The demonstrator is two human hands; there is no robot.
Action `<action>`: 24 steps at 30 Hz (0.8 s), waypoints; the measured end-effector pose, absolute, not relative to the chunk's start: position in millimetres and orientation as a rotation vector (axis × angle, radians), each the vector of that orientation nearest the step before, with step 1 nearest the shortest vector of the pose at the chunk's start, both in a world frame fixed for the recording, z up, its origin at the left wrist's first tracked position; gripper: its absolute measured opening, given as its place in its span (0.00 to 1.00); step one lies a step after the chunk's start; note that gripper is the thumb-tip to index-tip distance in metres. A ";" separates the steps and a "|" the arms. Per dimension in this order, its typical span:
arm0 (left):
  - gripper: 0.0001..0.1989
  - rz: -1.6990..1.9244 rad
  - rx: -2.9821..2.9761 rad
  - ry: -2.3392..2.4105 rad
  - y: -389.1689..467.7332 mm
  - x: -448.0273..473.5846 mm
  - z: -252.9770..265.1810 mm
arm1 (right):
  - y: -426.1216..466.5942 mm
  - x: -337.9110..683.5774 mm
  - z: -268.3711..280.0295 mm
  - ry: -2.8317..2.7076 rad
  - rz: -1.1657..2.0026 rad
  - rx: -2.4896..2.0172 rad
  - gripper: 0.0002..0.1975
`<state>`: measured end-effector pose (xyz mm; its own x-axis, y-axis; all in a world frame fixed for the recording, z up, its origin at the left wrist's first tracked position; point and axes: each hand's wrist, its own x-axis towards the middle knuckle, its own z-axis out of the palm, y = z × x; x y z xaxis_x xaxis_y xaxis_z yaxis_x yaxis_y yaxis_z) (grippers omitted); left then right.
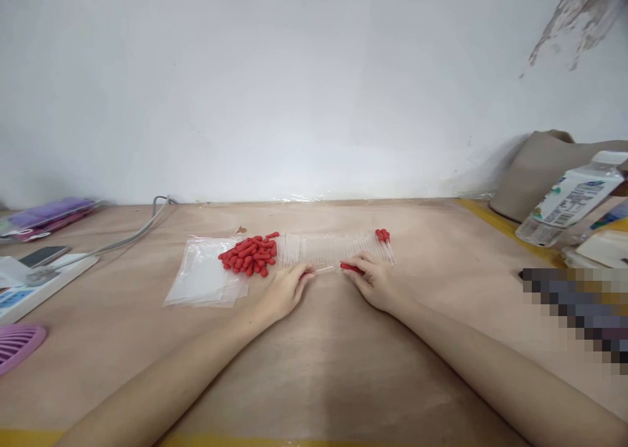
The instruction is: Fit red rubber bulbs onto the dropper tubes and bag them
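Note:
My left hand (pixel 288 288) is closed in a pinch, with a bit of red at its fingertips and a thin clear tube (pixel 324 269) sticking out to the right. My right hand (pixel 373 282) pinches a red rubber bulb (pixel 351 268) just right of the tube's end. Behind both hands lies a row of clear tubes (pixel 326 246). At the row's right end a few tubes carry red bulbs (pixel 383 235), forming droppers. A heap of loose red rubber bulbs (pixel 249 254) sits left of the row, partly over clear plastic bags (pixel 201 277).
On the left are a power strip (pixel 73 267) with a grey cable (pixel 132 236), a phone (pixel 45 256), a purple packet (pixel 49 213) and a pink slotted object (pixel 19 347). A tilted bottle (pixel 572 201) and a beige fabric item (pixel 534 172) stand at right. A wall (pixel 314 93) closes off the back.

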<state>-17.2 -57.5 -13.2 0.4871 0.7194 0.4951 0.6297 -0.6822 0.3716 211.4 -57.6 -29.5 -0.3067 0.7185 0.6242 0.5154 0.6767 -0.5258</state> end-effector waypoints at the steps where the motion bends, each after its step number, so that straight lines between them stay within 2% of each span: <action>1: 0.10 1.004 2.586 1.141 -60.9 -19.2 -16.1 | -58.7 211.4 -28.8 -1.997 0.308 -0.932 0.11; 5: 0.13 1.036 2.603 1.012 -65.6 -17.2 -19.0 | -64.6 210.7 -25.4 -2.028 0.383 -0.896 0.11; 15: 0.14 1.038 2.628 0.912 -66.1 -15.5 -19.3 | -68.3 208.2 -26.5 -2.057 0.370 -0.868 0.10; 24: 0.15 1.048 2.631 0.808 -65.4 -16.7 -24.3 | -70.7 201.4 -30.8 -1.980 0.485 -0.877 0.07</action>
